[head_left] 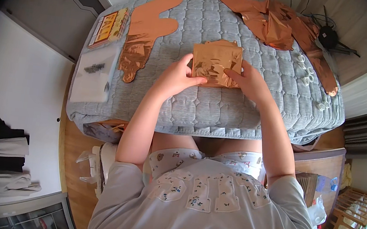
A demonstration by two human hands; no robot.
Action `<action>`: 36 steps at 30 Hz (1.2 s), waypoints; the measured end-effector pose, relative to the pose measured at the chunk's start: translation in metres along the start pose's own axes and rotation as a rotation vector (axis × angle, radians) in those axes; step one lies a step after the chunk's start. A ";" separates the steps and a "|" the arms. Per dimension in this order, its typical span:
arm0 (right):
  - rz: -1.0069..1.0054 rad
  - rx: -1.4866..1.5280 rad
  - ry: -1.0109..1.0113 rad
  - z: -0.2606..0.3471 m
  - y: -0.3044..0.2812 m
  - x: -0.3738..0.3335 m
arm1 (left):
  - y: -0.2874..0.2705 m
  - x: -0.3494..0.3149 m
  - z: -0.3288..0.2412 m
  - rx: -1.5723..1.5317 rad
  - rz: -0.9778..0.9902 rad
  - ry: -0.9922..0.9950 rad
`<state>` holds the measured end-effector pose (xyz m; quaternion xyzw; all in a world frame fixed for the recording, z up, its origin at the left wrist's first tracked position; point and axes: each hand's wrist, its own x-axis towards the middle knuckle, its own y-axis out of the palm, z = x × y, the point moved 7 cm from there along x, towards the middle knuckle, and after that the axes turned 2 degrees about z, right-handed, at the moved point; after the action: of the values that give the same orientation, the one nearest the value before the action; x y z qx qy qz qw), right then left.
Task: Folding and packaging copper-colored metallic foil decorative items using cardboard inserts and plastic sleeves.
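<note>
A folded rose-gold foil balloon (218,58), pressed into a roughly square packet, lies at the front middle of the bed. My left hand (184,76) grips its lower left side, thumb on top and fingers at the edge. At the right side my right hand (248,80) holds it in the same way, its thumb resting on the foil. Left of the packet, a flat, uninflated foil balloon (147,25) with rounded lobes is spread out. More crumpled rose-gold foil (275,26) lies at the far right, with one long piece reaching toward the bed's right edge.
A grey quilted bedspread (194,104) covers the bed. A white plastic packet (92,76) and a flat printed package (109,28) lie at its left. Several small white ribbon coils (307,75) sit at the right, below a black device with arms (329,37). A wooden rack (351,222) stands right.
</note>
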<state>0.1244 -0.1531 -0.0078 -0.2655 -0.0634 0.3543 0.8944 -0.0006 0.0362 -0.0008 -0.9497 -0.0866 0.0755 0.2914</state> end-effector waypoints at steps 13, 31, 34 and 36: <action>0.009 -0.219 0.030 0.011 -0.001 0.011 | -0.005 -0.012 0.014 -0.125 -0.034 0.061; -0.041 -0.176 0.122 -0.012 0.001 0.016 | 0.047 0.036 -0.009 0.726 0.028 0.439; -0.085 0.021 -0.017 -0.004 -0.004 -0.010 | 0.048 0.035 -0.001 0.790 0.015 0.445; -0.097 0.086 -0.110 0.008 -0.010 -0.026 | 0.048 0.035 -0.005 0.788 0.028 0.433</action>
<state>0.1087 -0.1738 0.0061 -0.2036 -0.1102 0.3270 0.9162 0.0399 0.0017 -0.0270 -0.7611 0.0248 -0.0939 0.6414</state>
